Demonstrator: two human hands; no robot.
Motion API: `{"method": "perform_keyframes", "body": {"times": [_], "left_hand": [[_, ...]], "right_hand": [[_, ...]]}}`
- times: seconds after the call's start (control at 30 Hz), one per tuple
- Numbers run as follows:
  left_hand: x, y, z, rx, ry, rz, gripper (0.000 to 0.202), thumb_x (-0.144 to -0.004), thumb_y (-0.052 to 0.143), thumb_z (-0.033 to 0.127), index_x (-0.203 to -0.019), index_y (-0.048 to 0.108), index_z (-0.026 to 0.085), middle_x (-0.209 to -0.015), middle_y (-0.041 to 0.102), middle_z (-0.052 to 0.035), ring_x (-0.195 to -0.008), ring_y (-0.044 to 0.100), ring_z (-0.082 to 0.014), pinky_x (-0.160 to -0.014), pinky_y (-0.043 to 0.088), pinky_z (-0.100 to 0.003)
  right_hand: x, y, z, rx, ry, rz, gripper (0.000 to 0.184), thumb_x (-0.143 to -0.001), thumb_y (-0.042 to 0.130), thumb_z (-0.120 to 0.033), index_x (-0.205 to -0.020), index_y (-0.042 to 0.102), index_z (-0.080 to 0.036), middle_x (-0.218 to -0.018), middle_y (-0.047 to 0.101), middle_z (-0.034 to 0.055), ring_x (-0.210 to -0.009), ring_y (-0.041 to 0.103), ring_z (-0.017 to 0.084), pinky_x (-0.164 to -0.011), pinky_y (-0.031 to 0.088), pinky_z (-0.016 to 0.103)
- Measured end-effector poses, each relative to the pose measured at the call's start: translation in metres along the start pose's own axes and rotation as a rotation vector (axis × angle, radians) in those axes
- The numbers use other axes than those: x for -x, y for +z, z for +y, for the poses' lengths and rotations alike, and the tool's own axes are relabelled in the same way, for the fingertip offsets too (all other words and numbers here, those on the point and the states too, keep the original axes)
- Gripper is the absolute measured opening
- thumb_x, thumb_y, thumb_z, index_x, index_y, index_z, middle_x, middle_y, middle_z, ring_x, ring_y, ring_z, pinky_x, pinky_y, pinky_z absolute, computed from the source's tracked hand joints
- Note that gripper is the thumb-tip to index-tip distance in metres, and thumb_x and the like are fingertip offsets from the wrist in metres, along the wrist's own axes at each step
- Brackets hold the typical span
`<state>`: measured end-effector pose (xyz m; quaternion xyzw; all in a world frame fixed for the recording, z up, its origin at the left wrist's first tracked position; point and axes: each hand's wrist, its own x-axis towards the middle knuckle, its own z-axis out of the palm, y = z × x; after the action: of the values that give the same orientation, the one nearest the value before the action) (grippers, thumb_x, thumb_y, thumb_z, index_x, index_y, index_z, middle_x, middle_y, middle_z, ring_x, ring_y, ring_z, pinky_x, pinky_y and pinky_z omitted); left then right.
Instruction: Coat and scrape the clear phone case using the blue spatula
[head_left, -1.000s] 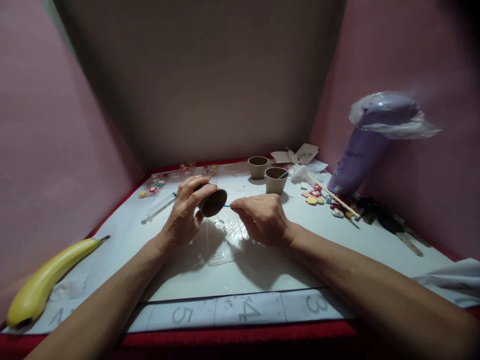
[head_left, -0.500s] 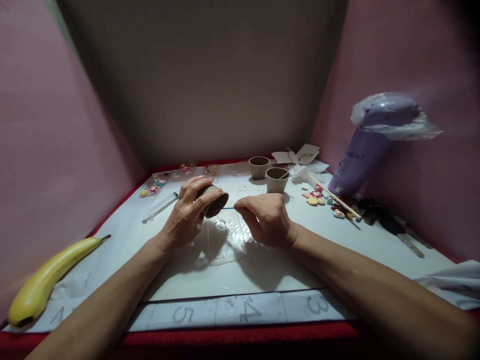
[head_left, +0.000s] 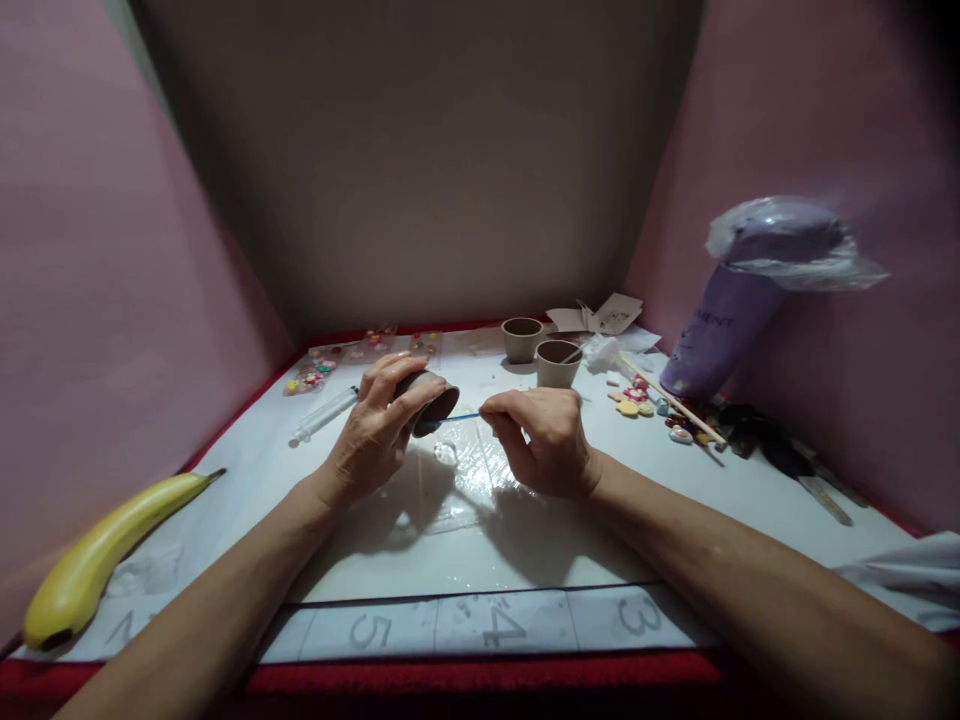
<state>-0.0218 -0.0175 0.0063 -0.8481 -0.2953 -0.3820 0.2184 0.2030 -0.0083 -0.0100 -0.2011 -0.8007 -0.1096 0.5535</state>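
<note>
My left hand [head_left: 373,432] grips a small brown cup [head_left: 433,402], tipped on its side with the mouth facing right. My right hand [head_left: 541,440] is pinched on a thin blue stick [head_left: 454,418] whose far end reaches into the cup's mouth. Both hands hover just above a clear plastic mould [head_left: 457,477] lying on the white mat.
Two more brown cups [head_left: 520,338] [head_left: 556,362] stand behind. A clear syringe [head_left: 324,413] and packs of small charms [head_left: 315,368] lie at left, a banana [head_left: 105,555] at near left. A purple tube [head_left: 731,308], a wooden stick [head_left: 667,396] and loose charms [head_left: 634,398] lie at right.
My right hand has drawn back to the right, so more of the blue stick shows between it and the cup. The cup stays tipped in my left hand.
</note>
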Motion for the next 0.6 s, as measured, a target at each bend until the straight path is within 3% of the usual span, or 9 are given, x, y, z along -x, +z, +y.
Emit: {"method": "perform_keyframes", "body": {"times": [0.3, 0.47, 0.6], "left_hand": [[-0.0002, -0.0009, -0.0012, -0.018, 0.014, 0.025, 0.056, -0.082, 0.051, -0.004, -0.128, 0.046, 0.028, -0.129, 0.048, -0.0109, -0.129, 0.04, -0.0281, -0.106, 0.039, -0.056], [-0.0008, -0.0012, 0.0005, -0.018, 0.015, 0.008, 0.058, -0.081, 0.049, -0.005, -0.129, 0.045, 0.03, -0.13, 0.047, -0.0098, -0.129, 0.039, -0.0283, -0.105, 0.04, -0.057], [-0.0005, -0.0011, 0.001, -0.019, 0.032, -0.014, 0.06, -0.08, 0.047, -0.007, -0.129, 0.045, 0.029, -0.131, 0.046, -0.0107, -0.13, 0.039, -0.0289, -0.104, 0.041, -0.057]], "right_hand": [[-0.0019, -0.002, -0.0006, 0.031, 0.0, -0.024, 0.019, -0.09, 0.047, -0.016, -0.077, 0.06, -0.016, -0.057, 0.063, -0.0007, -0.047, 0.053, 0.01, -0.054, 0.039, 0.024], [-0.0029, -0.0012, -0.0011, 0.038, 0.036, 0.031, 0.018, -0.091, 0.048, -0.016, -0.078, 0.061, -0.016, -0.056, 0.062, -0.0011, -0.048, 0.055, 0.01, -0.055, 0.039, 0.023], [-0.0024, -0.0001, -0.0001, 0.051, 0.01, -0.025, 0.018, -0.092, 0.048, -0.017, -0.079, 0.061, -0.016, -0.059, 0.065, -0.0003, -0.051, 0.058, 0.011, -0.056, 0.04, 0.023]]}}
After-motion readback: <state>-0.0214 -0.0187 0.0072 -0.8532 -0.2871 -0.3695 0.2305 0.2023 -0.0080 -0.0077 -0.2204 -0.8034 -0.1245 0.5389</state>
